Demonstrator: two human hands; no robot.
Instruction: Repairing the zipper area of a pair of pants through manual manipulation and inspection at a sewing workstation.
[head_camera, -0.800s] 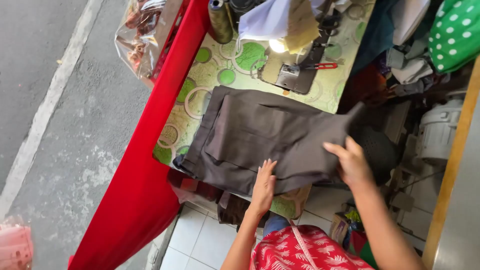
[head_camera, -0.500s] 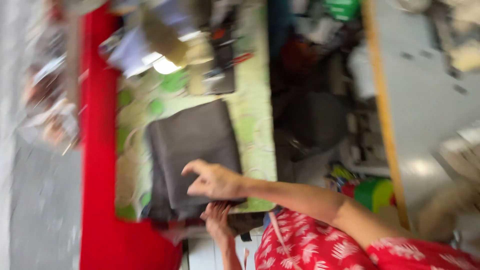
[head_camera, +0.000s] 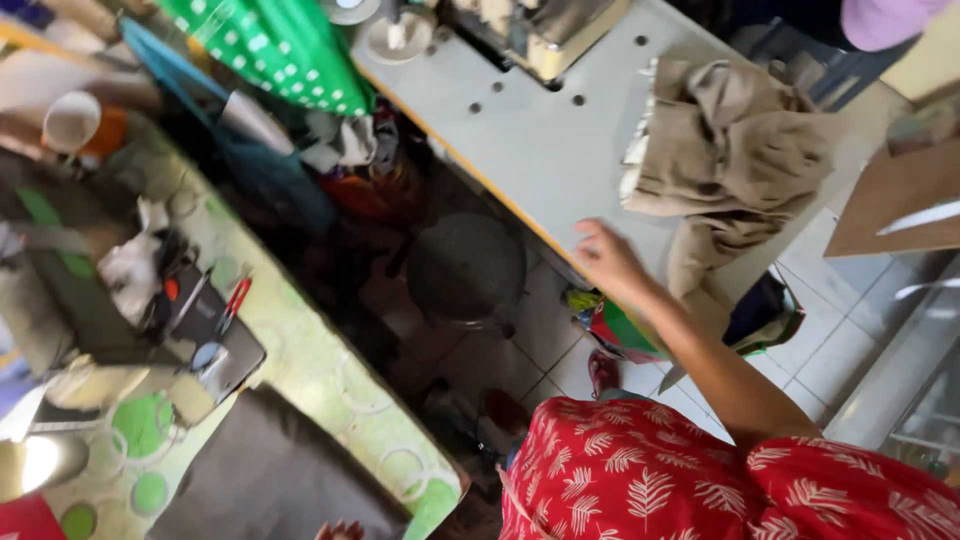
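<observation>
My right hand (head_camera: 608, 262) reaches out over the near edge of a grey sewing table (head_camera: 530, 150), fingers apart and holding nothing. A crumpled beige garment (head_camera: 735, 150) lies on that table just beyond the hand, not touched. Only the fingertips of my left hand (head_camera: 340, 530) show at the bottom edge, at the folded dark grey-brown garment (head_camera: 265, 480). That garment lies on a table with a green-circle cloth (head_camera: 330, 375). My sleeve is red with a white leaf print.
A round dark stool (head_camera: 465, 265) stands on the tiled floor between the two tables. Red-handled scissors (head_camera: 236, 298) and small tools lie on the patterned table beside a lit lamp (head_camera: 30, 465). Green polka-dot fabric (head_camera: 290, 50) hangs at the top. Bags sit under the grey table.
The view has swung from the patterned table to the grey sewing table. My right hand left the dark garment and now reaches toward the beige garment.
</observation>
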